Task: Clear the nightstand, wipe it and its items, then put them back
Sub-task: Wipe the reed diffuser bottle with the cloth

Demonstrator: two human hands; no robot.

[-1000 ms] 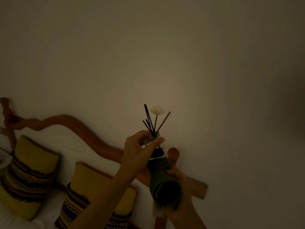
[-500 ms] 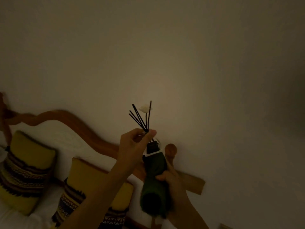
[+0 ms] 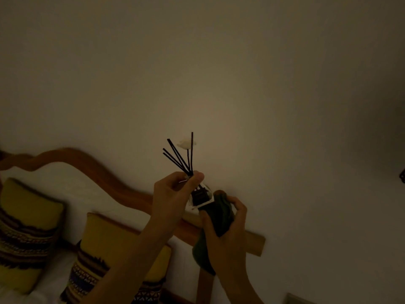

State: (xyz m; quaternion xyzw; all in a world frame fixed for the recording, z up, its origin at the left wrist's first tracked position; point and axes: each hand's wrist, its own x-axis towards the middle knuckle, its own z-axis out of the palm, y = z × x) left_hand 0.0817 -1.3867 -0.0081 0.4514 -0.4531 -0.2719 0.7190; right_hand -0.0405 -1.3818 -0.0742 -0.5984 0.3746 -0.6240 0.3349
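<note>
Foreground, lower centre: 2 forearms raised from the bottom edge toward a plain wall (image 3: pixel 241 73). Right hand (image 3: pixel 221 227) curled around a dark green cloth (image 3: pixel 219 216), cloth wrapped over the lower body of a reed diffuser bottle (image 3: pixel 200 197) and trailing below the palm. Left hand (image 3: pixel 173 194) pinching the bottle neck between thumb and fingers, hiding the mouth of the bottle. Diffuser held in the air, tilted slightly left, between both hands. Above the left hand: about 5 black reeds (image 3: pixel 178 157) fanned upward, plus 1 white flower (image 3: pixel 186 144) on a stem. Behind and left: 2 yellow patterned pillows (image 3: pixel 30 220) leaning on a white bed. Farther back: curved wooden headboard (image 3: pixel 87 163), partly blocked by both hands. Scene dim; nightstand out of frame.
</note>
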